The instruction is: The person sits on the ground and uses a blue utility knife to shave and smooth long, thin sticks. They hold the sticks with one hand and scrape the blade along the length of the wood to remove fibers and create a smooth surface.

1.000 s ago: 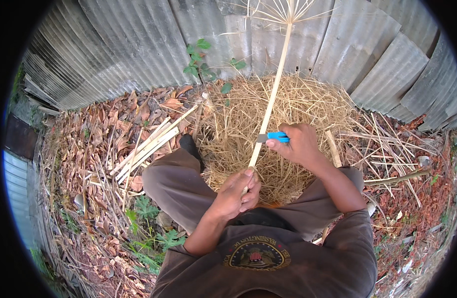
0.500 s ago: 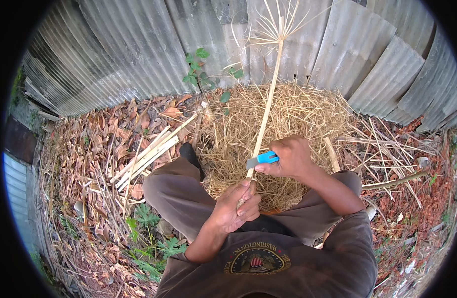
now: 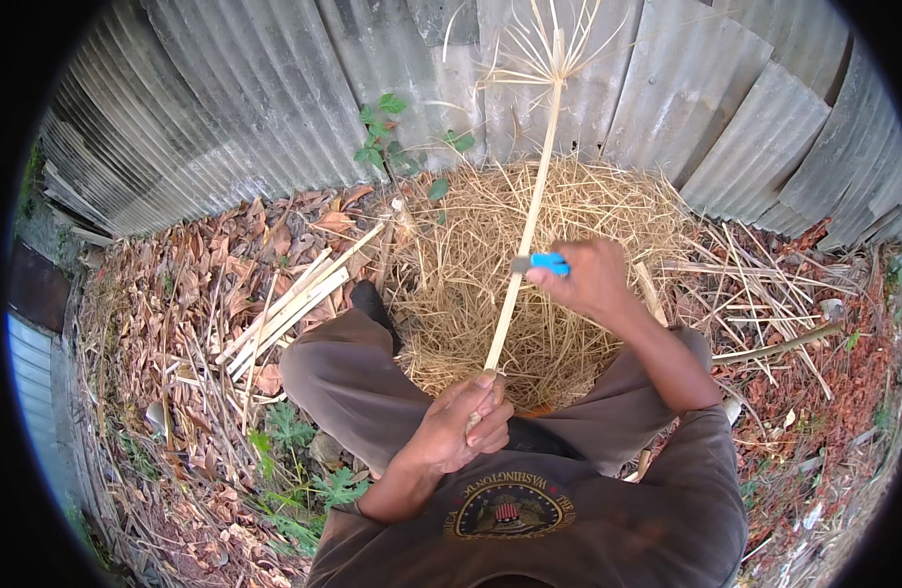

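Since a second ago my right hand (image 3: 593, 279) has slid the blue-handled knife (image 3: 541, 263) higher up the pale stalk (image 3: 522, 250). It's curled tight around the handle, blade against the stalk. My left hand (image 3: 461, 431) is clenched on the stalk's lower end, above my lap, with the straw pile (image 3: 578, 211) beyond my knees.

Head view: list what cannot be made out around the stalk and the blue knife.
- Lower end of the pale stalk: hidden inside the left hand.
- Blade of the blue-handled knife: too small to tell its edge; the handle's rear is covered by the right hand.
- Stalk's top sprays: cut off by the upper edge.
- Feet: buried behind the knees and straw pile.
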A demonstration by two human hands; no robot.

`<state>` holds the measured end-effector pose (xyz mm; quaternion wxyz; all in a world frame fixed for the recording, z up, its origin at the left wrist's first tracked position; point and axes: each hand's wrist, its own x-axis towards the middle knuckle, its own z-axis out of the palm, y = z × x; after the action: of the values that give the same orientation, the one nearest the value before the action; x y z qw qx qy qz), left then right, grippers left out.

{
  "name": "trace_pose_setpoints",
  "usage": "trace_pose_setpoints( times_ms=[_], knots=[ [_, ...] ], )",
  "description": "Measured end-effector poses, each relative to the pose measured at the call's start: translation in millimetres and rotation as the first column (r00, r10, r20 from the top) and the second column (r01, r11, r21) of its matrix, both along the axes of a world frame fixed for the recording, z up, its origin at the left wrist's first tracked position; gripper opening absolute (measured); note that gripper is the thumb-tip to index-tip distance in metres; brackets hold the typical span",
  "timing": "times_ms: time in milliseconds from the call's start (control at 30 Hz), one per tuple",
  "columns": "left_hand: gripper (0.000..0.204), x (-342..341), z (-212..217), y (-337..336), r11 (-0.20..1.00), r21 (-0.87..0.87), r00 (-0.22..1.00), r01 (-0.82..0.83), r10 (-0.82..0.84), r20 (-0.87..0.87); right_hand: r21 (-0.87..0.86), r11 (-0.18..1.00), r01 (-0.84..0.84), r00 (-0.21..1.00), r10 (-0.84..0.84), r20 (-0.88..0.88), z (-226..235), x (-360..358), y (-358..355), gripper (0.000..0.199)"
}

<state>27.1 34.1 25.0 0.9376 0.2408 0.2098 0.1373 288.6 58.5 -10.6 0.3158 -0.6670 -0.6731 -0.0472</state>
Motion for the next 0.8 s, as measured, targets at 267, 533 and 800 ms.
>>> trace_pose_setpoints(
  times_ms=[267,533,800],
  knots=[
    [0.037,2.4,3.1,1.8,1.000,-0.026,0.999,0.010,-0.009,0.032,-0.016,1.000,0.004,1.000,-0.004,0.028,1.5,7.5,-4.1,0.072],
    [0.036,-1.5,1.8,-4.5,0.994,-0.041,0.995,0.101,-0.101,0.004,-0.015,0.988,0.151,0.989,-0.151,-0.009,-6.4,30.6,0.4,0.074],
    [0.035,-1.4,-4.6,6.0,0.999,-0.028,0.999,0.039,-0.038,0.019,0.077,0.993,-0.094,0.991,0.086,0.100,-5.8,2.3,-5.4,0.073]
  ],
)
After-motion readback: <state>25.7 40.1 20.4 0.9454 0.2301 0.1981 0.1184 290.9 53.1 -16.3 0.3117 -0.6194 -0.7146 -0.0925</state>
